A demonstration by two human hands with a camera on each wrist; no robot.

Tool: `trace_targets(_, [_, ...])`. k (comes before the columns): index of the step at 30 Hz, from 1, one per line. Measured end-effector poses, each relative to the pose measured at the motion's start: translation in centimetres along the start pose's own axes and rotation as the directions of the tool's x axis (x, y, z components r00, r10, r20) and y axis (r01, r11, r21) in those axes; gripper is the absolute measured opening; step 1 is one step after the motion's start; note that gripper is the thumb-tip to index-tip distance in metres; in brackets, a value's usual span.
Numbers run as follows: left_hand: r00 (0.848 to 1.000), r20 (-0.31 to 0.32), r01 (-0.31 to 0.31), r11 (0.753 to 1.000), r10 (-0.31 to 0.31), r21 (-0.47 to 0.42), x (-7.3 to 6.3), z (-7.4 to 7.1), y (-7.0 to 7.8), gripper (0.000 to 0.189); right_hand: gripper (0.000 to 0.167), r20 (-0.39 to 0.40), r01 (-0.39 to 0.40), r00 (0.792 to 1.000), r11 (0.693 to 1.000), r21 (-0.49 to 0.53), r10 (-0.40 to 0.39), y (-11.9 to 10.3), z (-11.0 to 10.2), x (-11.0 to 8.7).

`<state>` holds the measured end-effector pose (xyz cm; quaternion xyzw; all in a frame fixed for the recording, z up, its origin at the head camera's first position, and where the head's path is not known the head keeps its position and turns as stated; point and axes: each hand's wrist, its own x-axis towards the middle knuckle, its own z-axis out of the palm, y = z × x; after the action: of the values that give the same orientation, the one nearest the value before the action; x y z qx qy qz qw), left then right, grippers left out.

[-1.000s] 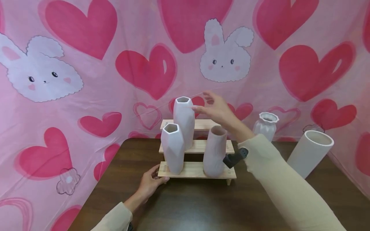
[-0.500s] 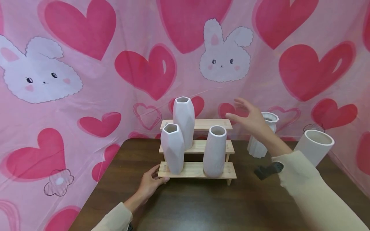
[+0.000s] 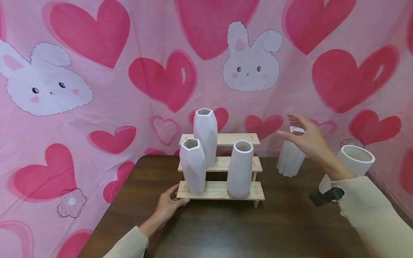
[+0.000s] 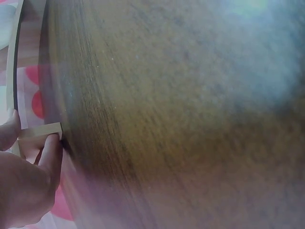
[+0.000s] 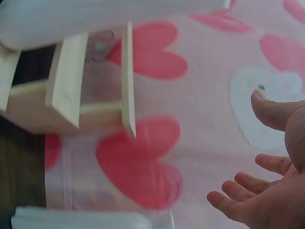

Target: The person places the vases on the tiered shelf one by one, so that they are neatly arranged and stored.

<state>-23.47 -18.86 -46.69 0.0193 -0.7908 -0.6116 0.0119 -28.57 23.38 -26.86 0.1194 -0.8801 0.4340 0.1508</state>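
A three-step wooden stand [image 3: 214, 190] sits on the table. My left hand [image 3: 166, 206] grips its lower left front corner; in the left wrist view the thumb lies by the board and a finger touches the short leg [image 4: 40, 131]. On the bottom step are a faceted white vase [image 3: 193, 168] at left and a tapered white vase [image 3: 240, 172] at right. A taller faceted vase [image 3: 205, 138] stands on the middle step. My right hand [image 3: 306, 138], fingers spread and holding nothing, hovers at the ruffled-rim ribbed vase [image 3: 288, 161], partly covering its top.
A wide cylindrical white vase [image 3: 359, 163] stands at the right, partly hidden by the right forearm. The dark wooden table [image 3: 226, 229] reaches back to a pink cloth [image 3: 155, 82] printed with hearts and rabbits.
My right hand has moved away from the tall faceted vase, rightward to the ruffled-rim vase. The left hand and the vases on the stand keep their places.
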Motion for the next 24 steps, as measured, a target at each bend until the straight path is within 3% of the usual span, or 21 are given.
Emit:
trace_targets(8, [1.000, -0.007, 0.004, 1.000, -0.004, -0.003, 0.2, 0.0, -0.2, 0.072, 0.080, -0.087, -0.115, 0.990, 0.990, -0.085, 0.108, 3.9, -5.2, -1.4])
trace_targets(14, [1.000, -0.004, -0.003, 1.000, 0.003, 0.007, 0.2, 0.0, -0.2, 0.072, 0.091, -0.178, -0.249, 0.958, 0.959, -0.137, 0.223, 8.0, -7.9, -3.2])
trace_targets(18, [1.000, -0.003, -0.007, 1.000, 0.007, 0.003, 0.2, 0.0, -0.2, 0.072, 0.099, -0.152, -0.319, 0.941, 0.943, -0.095, 0.302, 10.6, -8.8, -4.2])
trace_targets(24, [1.000, 0.007, -0.016, 1.000, 0.016, 0.006, 0.2, 0.0, -0.2, 0.072, 0.104, -0.105, -0.369, 0.928, 0.923, -0.109, 0.358, 13.4, -9.6, -5.5])
